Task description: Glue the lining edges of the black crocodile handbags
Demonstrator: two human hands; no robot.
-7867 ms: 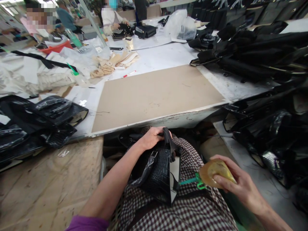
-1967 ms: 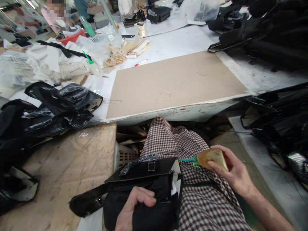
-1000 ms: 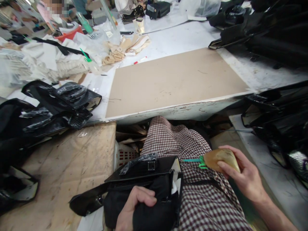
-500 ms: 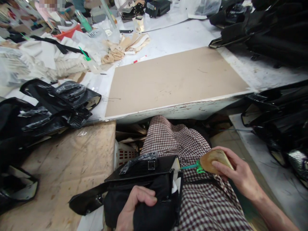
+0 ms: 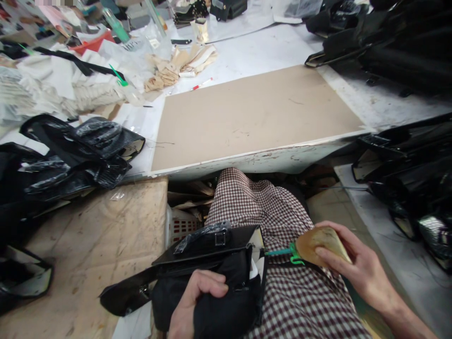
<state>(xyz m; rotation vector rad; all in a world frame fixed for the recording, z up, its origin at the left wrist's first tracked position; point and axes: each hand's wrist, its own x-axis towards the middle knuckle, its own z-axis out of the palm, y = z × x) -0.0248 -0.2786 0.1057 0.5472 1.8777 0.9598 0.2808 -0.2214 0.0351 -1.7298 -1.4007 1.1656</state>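
Observation:
On my lap, over a checked apron [image 5: 282,301], lies a black bag [image 5: 219,282] with a buckle and a pale inner edge at its right side. My left hand [image 5: 197,296] grips the bag's near part, its thumb on top and the other fingers partly hidden in black fabric. In my right hand [image 5: 349,263] is an amber glue bottle [image 5: 318,245], held on its side. The bottle's thin green-blue nozzle [image 5: 280,252] points left, and its tip is at the open pale edge of the bag.
Ahead, a beige board [image 5: 254,113] lies on the white table. Black bag pieces [image 5: 81,150] are heaped at left and more black bags [image 5: 399,52] at right. A second bottle with a green nozzle [image 5: 129,89] stands near cloth scraps [image 5: 183,66]. A plastic basket [image 5: 181,226] sits under the table.
My right hand and the glue bottle have shifted slightly right and down, with the nozzle tip still at the bag's edge. My left hand keeps its hold; the whole view has shifted a little.

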